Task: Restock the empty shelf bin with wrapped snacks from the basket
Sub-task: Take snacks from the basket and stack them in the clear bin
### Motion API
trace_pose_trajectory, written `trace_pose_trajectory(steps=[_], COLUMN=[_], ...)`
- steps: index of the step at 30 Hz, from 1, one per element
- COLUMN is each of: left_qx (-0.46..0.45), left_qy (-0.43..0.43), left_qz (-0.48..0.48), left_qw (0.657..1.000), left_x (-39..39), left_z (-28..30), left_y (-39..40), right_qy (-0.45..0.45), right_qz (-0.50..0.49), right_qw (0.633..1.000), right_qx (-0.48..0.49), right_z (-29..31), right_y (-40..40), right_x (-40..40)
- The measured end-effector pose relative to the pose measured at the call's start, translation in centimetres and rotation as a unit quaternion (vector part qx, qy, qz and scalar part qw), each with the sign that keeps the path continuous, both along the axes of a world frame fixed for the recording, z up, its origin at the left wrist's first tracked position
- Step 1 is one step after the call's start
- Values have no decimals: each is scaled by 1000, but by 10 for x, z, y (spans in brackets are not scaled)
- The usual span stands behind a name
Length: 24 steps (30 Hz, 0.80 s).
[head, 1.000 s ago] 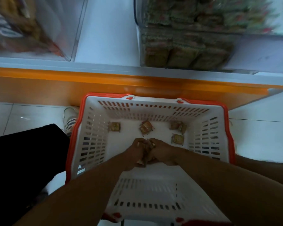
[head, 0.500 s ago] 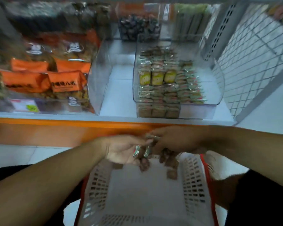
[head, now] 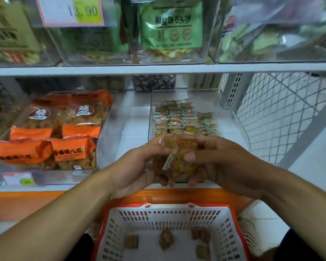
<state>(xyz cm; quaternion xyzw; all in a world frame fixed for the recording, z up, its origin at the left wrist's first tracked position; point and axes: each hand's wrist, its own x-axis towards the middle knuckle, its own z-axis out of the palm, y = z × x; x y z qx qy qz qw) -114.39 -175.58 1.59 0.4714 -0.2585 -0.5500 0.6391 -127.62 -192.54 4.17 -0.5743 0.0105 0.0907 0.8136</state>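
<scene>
Here, largest first:
Shelving: a white shelf (head: 132, 129) at hand height with an orange front edge; an upper shelf (head: 158, 69) above it carries clear boxes of bagged goods, among them a green packet (head: 171, 25) behind a blurred price card (head: 70, 11); a white wire mesh panel (head: 282, 117) closes the right end
Basket: a white basket (head: 169, 215) with a red rim sits low in view, under the hands and in front of the orange edge; four loose snacks (head: 166, 240) lie apart on its floor
Left bin: a clear box holds orange bags (head: 72, 149) stacked in rows; a small price tag (head: 19, 178) is fixed to its front
Shelf bin: the clear shelf bin (head: 184, 95) stands right of centre on the shelf, just behind the hands; rows of wrapped snacks already lie in it; its near front is hidden by the hands
Hands: the left hand (head: 137, 166) and the right hand (head: 220, 162) are together, fingers curled round one shared bundle; both are raised above the basket, at the bin's front
Bundle: the held snacks (head: 177, 157) are small clear-wrapped pieces with yellow and green print, pressed between both palms; the count cannot be told
</scene>
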Motion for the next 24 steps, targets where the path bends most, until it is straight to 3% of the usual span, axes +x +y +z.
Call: trace_pose_trajectory(steps=[3, 7, 12, 19, 24], left_qx=[-22, -19, -2, -76, -84], left_qy=[-14, -44, -169, -132, -68], left_qz=[42, 97, 121, 170, 224], left_qw=[999, 994, 978, 974, 968], left_x=[0, 2, 3, -7, -13], left_z=[-2, 2, -1, -9, -12], left_y=[-7, -8, -7, -11, -14], right_qy=[1, 18, 22, 0, 9], right_qz=[-66, -196, -189, -168, -273], right_qw=[998, 974, 964, 980, 962], right_qx=[-10, -116, -185, -105, -9], right_z=[-5, -7, -10, -20, -18], right_y=[0, -7, -13, -6, -5], right_x=[1, 2, 4, 6, 10])
